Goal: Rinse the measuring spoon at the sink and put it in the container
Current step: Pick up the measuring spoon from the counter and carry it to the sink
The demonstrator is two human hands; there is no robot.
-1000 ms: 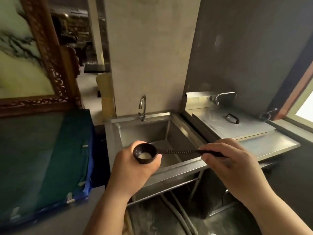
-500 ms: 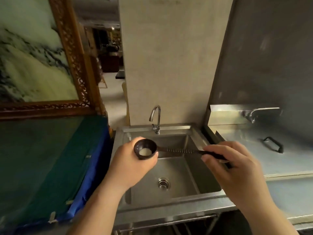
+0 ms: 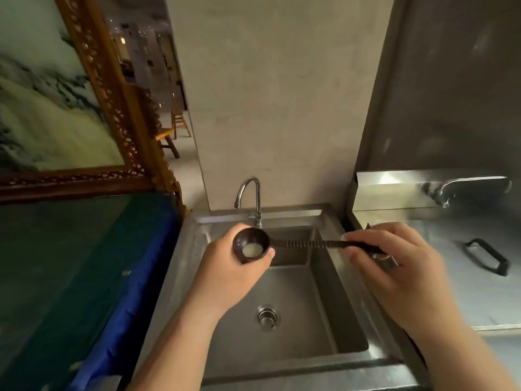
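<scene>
A dark measuring spoon (image 3: pixel 304 244) with a ribbed handle is held level over the steel sink (image 3: pixel 296 328). Its round bowl holds a pale whitish residue. My left hand (image 3: pixel 234 273) cups the bowl from below, thumb against its rim. My right hand (image 3: pixel 394 266) pinches the far end of the handle. The curved tap (image 3: pixel 251 197) stands at the sink's back edge, just behind the spoon's bowl; no water runs from it. The drain (image 3: pixel 267 316) shows in the sink's floor. No container is in view.
A steel counter (image 3: pixel 479 294) with a black lid handle (image 3: pixel 487 256) and a second tap (image 3: pixel 462 189) lies to the right. On the left are a blue-green covered surface (image 3: pixel 84 277) and a framed picture (image 3: pixel 56 108). A concrete wall rises behind.
The view has closed in on the sink and now looks down into it. Both hands keep the same hold on the spoon, now closer to the tap.
</scene>
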